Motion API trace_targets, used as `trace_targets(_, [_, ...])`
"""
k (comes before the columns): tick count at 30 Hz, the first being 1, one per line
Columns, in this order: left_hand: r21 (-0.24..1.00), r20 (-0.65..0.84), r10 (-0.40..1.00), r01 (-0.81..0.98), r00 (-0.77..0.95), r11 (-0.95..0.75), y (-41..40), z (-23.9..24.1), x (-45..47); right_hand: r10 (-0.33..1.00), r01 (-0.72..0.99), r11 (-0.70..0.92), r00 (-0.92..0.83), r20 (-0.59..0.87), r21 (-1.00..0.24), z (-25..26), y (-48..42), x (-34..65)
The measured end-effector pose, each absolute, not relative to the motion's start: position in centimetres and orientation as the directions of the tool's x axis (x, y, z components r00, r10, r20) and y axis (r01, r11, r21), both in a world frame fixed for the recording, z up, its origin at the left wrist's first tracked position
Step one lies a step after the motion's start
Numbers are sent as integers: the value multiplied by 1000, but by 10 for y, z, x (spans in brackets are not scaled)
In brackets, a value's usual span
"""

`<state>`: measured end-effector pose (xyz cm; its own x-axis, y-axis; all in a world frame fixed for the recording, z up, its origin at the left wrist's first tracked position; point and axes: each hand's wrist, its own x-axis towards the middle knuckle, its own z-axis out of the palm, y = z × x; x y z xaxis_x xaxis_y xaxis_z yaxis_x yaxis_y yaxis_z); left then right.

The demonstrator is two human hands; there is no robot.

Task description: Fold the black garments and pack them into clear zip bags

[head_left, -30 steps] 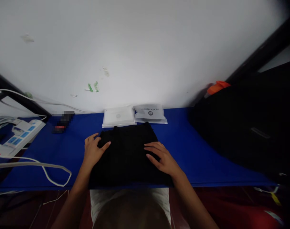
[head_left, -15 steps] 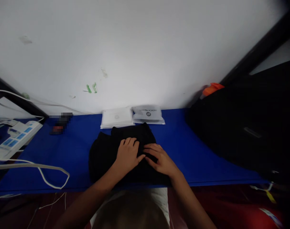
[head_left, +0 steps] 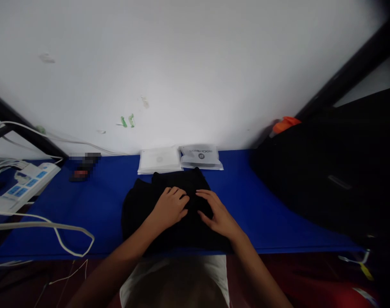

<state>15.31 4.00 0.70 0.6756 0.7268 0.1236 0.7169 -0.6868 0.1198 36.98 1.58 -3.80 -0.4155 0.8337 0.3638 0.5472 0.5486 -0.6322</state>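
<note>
A black piece of cloth [head_left: 143, 205], with folds and an uneven back edge, lies on the blue surface in front of me; its exact kind is too dark to tell. On its middle rests my left hand [head_left: 171, 206], fingers slightly bent and thumb apart. To the right of it my right hand [head_left: 218, 216] touches the same cloth, thumb and fingers spread. A gap with black cloth showing lies between the two hands, and neither visibly grips a fold.
Behind the cloth lie a white pouch [head_left: 159, 160] and a grey printed pouch [head_left: 201, 157]. A white power strip [head_left: 28, 186] with cables sits at left, near a blurred dark object [head_left: 85, 167]. A large black bag [head_left: 310, 171] fills the right side of the blue surface [head_left: 246, 205].
My hands have moved apart; before, my left thumb nearly met my right fingers. My right fingers have spread wider. The view has shifted slightly.
</note>
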Motion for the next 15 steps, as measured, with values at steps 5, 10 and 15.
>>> trace_targets(5, [133, 152, 658, 645, 737, -753, 43, 17, 146, 812, 612, 580, -484, 326, -537, -33, 15, 358])
trace_targets(10, [422, 311, 581, 439, 752, -793, 46, 28, 132, 736, 596, 677, -540, 408, -432, -28, 19, 352])
trace_targets(15, [247, 302, 854, 831, 423, -498, 93, 27, 92, 656, 502, 750, -647, 389, -431, -15, 10, 355])
